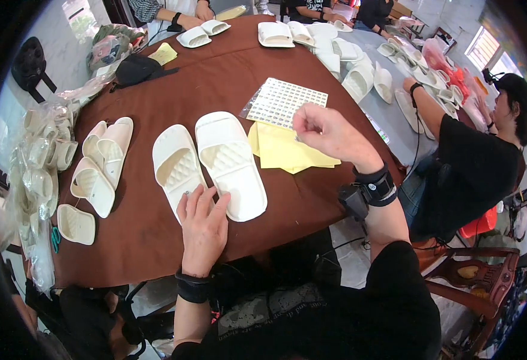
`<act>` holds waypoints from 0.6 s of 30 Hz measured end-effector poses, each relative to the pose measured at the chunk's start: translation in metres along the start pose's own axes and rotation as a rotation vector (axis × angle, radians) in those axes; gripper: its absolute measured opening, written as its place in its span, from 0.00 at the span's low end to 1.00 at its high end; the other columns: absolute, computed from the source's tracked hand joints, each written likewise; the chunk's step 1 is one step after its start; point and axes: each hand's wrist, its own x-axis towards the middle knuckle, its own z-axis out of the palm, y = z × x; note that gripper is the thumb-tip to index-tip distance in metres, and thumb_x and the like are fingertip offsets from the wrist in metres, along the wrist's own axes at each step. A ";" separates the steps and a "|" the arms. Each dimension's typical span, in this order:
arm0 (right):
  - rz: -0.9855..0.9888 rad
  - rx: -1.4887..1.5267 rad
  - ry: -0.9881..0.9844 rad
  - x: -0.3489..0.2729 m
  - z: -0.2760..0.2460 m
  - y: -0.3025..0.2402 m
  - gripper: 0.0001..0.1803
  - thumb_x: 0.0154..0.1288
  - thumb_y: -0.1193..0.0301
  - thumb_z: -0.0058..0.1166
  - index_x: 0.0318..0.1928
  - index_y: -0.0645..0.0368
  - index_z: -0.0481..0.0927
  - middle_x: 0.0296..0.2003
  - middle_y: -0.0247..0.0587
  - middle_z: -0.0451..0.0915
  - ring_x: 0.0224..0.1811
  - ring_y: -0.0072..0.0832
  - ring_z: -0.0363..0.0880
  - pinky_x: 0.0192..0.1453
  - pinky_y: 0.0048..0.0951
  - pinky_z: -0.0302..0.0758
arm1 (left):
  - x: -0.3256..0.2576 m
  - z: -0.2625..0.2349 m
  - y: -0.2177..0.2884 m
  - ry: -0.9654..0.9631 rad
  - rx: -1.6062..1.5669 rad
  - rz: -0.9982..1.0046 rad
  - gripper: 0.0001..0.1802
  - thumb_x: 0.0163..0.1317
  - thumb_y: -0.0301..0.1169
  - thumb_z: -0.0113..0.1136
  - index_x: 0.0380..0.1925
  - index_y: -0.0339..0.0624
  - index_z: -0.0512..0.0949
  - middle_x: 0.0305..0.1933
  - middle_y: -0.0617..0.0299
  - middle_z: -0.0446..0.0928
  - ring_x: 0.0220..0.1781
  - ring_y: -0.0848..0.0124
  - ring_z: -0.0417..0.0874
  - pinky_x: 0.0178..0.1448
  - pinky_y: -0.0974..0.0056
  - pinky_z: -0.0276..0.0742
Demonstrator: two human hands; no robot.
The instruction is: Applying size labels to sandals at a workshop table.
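Two cream slippers lie side by side before me on the brown cloth, toes pointing away. My left hand [205,225] rests at the heel of the left slipper [178,157], its fingers stretched out and touching it. Close by is the right slipper [230,165], flat on the cloth. My right hand [329,133] is raised over yellow paper sheets [275,153], thumb and fingers pinched together; whatever is between the fingertips is too small to name. Beside it lies a white sheet of small stickers [287,99], partly on clear plastic.
Several slippers [104,162] and a lone slipper [76,224] lie at left, near teal scissors [55,239] and plastic-wrapped slippers [38,174]. A black cap [137,70] sits farther back. Slippers [359,78] crowd the grey table, where a person [461,144] sits at right.
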 end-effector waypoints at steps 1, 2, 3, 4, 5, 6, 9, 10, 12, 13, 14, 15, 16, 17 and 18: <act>0.040 -0.029 -0.019 -0.009 -0.001 0.016 0.05 0.60 0.81 0.54 0.35 0.60 0.73 0.29 0.25 0.71 0.32 0.14 0.70 0.38 0.21 0.71 | 0.000 -0.001 0.001 0.000 -0.004 0.004 0.21 0.52 0.21 0.60 0.49 0.44 0.78 0.55 0.55 0.73 0.64 0.52 0.69 0.68 0.42 0.57; 0.081 -0.059 -0.037 -0.017 -0.002 0.029 0.05 0.60 0.81 0.54 0.35 0.61 0.72 0.28 0.26 0.71 0.31 0.15 0.70 0.38 0.22 0.71 | 0.001 -0.002 0.003 -0.002 -0.004 -0.008 0.20 0.54 0.21 0.58 0.49 0.43 0.79 0.55 0.54 0.74 0.64 0.52 0.69 0.69 0.44 0.57; 0.087 -0.064 -0.030 -0.024 -0.004 0.039 0.05 0.60 0.81 0.54 0.35 0.61 0.72 0.28 0.26 0.71 0.31 0.15 0.70 0.38 0.22 0.71 | 0.002 -0.002 0.004 -0.005 -0.003 -0.019 0.19 0.57 0.21 0.56 0.49 0.43 0.79 0.55 0.54 0.75 0.64 0.51 0.70 0.70 0.45 0.57; 0.121 -0.113 -0.028 -0.030 -0.005 0.046 0.05 0.60 0.80 0.55 0.35 0.61 0.72 0.27 0.27 0.72 0.31 0.16 0.70 0.37 0.22 0.71 | 0.002 -0.002 0.004 0.000 0.001 -0.015 0.18 0.57 0.21 0.56 0.49 0.43 0.79 0.55 0.54 0.75 0.64 0.51 0.70 0.70 0.46 0.57; 0.156 -0.160 -0.026 -0.035 -0.005 0.053 0.05 0.60 0.80 0.55 0.34 0.61 0.72 0.27 0.29 0.72 0.30 0.17 0.70 0.37 0.23 0.71 | 0.001 -0.002 0.003 -0.002 -0.003 -0.009 0.18 0.57 0.21 0.56 0.49 0.43 0.79 0.55 0.54 0.75 0.64 0.51 0.70 0.70 0.46 0.57; 0.157 -0.194 -0.010 -0.039 -0.005 0.058 0.06 0.59 0.79 0.55 0.35 0.62 0.72 0.26 0.36 0.74 0.30 0.23 0.74 0.37 0.27 0.73 | 0.000 -0.001 0.001 0.000 0.001 0.000 0.20 0.55 0.21 0.57 0.50 0.43 0.79 0.55 0.54 0.74 0.64 0.51 0.69 0.70 0.44 0.57; 0.177 -0.347 -0.003 -0.043 -0.002 0.064 0.07 0.58 0.77 0.54 0.37 0.63 0.74 0.31 0.48 0.79 0.35 0.41 0.79 0.40 0.38 0.74 | -0.001 0.000 0.001 0.000 0.005 0.010 0.21 0.54 0.20 0.58 0.50 0.43 0.78 0.56 0.54 0.74 0.64 0.51 0.69 0.70 0.43 0.57; 0.178 -0.344 0.003 -0.044 -0.002 0.065 0.07 0.58 0.77 0.54 0.37 0.63 0.74 0.31 0.48 0.79 0.35 0.41 0.79 0.40 0.38 0.74 | -0.001 0.001 0.002 0.002 0.007 0.007 0.21 0.54 0.20 0.58 0.50 0.43 0.78 0.55 0.54 0.74 0.64 0.52 0.69 0.70 0.43 0.57; 0.188 -0.361 -0.006 -0.045 -0.001 0.066 0.06 0.58 0.77 0.53 0.37 0.63 0.74 0.32 0.51 0.79 0.37 0.46 0.79 0.41 0.41 0.73 | -0.002 0.001 0.003 0.000 0.013 0.011 0.20 0.54 0.20 0.58 0.50 0.43 0.78 0.55 0.54 0.74 0.64 0.52 0.69 0.70 0.43 0.57; 0.190 -0.357 0.001 -0.045 -0.002 0.068 0.06 0.58 0.77 0.53 0.37 0.63 0.74 0.32 0.51 0.79 0.37 0.46 0.79 0.41 0.41 0.73 | -0.001 0.002 0.003 0.004 0.018 0.008 0.20 0.54 0.20 0.57 0.50 0.43 0.78 0.55 0.54 0.75 0.64 0.52 0.69 0.70 0.44 0.57; 0.164 -0.365 -0.001 -0.045 -0.003 0.071 0.06 0.58 0.77 0.53 0.37 0.63 0.74 0.32 0.51 0.79 0.37 0.46 0.79 0.41 0.41 0.73 | -0.001 0.003 0.004 0.008 0.023 0.006 0.20 0.55 0.20 0.57 0.49 0.42 0.78 0.55 0.54 0.75 0.64 0.53 0.70 0.70 0.45 0.57; 0.138 -0.373 -0.003 -0.046 -0.004 0.073 0.06 0.58 0.77 0.53 0.37 0.63 0.74 0.32 0.51 0.79 0.37 0.45 0.79 0.41 0.40 0.73 | -0.001 0.004 0.005 0.003 0.024 0.013 0.20 0.55 0.20 0.57 0.49 0.42 0.78 0.55 0.54 0.75 0.64 0.53 0.70 0.70 0.45 0.57; 0.139 -0.375 0.004 -0.047 -0.004 0.072 0.06 0.58 0.77 0.53 0.37 0.63 0.74 0.32 0.51 0.79 0.37 0.45 0.79 0.41 0.40 0.73 | -0.002 0.004 0.005 0.007 0.031 0.008 0.19 0.55 0.20 0.57 0.49 0.42 0.78 0.55 0.54 0.75 0.64 0.53 0.70 0.70 0.45 0.57; 0.134 -0.364 0.007 -0.047 -0.005 0.070 0.06 0.58 0.78 0.54 0.36 0.63 0.73 0.30 0.47 0.79 0.35 0.39 0.79 0.40 0.37 0.74 | -0.002 0.004 0.005 0.011 0.037 0.002 0.19 0.55 0.20 0.57 0.49 0.42 0.78 0.55 0.54 0.75 0.64 0.53 0.70 0.71 0.45 0.57; 0.130 -0.353 0.009 -0.048 -0.005 0.069 0.06 0.57 0.78 0.55 0.36 0.64 0.73 0.29 0.43 0.78 0.33 0.33 0.78 0.39 0.33 0.75 | -0.002 0.004 0.004 0.012 0.035 0.008 0.19 0.55 0.20 0.57 0.49 0.42 0.78 0.55 0.54 0.75 0.64 0.53 0.70 0.71 0.45 0.57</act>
